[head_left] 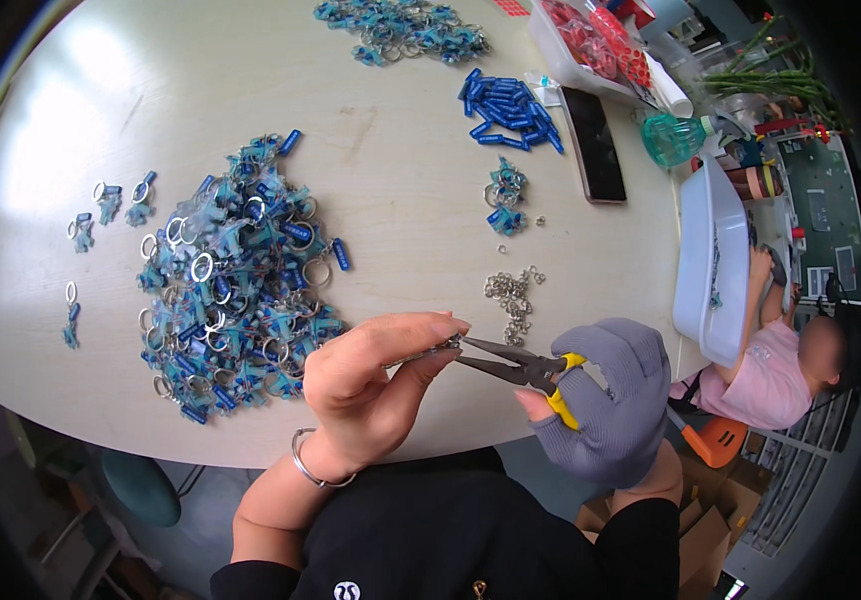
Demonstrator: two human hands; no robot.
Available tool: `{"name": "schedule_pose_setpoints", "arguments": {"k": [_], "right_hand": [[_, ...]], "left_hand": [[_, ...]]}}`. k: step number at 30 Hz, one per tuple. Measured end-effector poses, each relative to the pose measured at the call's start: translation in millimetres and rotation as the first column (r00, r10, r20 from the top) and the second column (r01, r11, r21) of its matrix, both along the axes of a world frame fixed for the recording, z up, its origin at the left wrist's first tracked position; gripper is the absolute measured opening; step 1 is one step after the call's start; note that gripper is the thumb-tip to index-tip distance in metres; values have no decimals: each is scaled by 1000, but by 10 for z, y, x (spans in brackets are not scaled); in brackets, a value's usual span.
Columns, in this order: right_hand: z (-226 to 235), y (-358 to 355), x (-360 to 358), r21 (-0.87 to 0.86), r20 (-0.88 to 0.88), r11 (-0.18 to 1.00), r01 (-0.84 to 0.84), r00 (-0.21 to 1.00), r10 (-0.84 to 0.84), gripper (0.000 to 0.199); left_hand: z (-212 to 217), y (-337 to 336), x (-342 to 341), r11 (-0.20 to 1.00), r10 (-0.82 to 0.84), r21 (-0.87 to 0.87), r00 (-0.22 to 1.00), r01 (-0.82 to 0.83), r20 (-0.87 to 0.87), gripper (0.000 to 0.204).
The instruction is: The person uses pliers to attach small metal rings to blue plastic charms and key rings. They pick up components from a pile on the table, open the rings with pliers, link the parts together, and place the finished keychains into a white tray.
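Observation:
My bare left hand [371,385] pinches a small metal piece [451,342] between thumb and forefinger; its exact kind is hidden by the fingertips. My right hand [611,405], in a grey fingerless glove, grips long-nose pliers [529,371] with yellow handles. The plier jaws are parted, their tips close beside the metal piece. Beyond my hands lies a heap of small silver jump rings [511,298]. A few teal charms [506,195] lie behind it. To the left spreads a large pile of keychains [241,280] with teal charms, blue tags and split rings.
Several keychains [108,202] lie apart at far left. Blue tags [513,108] and another keychain pile [406,30] sit farther back. At right are a phone [594,145], a white tub [711,260], a green bottle [673,140] and a person in pink [766,375].

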State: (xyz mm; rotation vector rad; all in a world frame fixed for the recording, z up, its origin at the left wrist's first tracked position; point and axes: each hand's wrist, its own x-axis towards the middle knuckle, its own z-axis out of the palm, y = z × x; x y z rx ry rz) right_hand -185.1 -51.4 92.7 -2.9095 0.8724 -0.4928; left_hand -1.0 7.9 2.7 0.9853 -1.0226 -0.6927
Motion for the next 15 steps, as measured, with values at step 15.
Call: {"name": "schedule_pose_setpoints", "arguments": {"k": [15], "right_hand": [[-16,17,54,-46,-42,999,-6,999,4,27]], "left_hand": [[16,-2,-5,1000,14,12,1000,-15,23,27]]}}
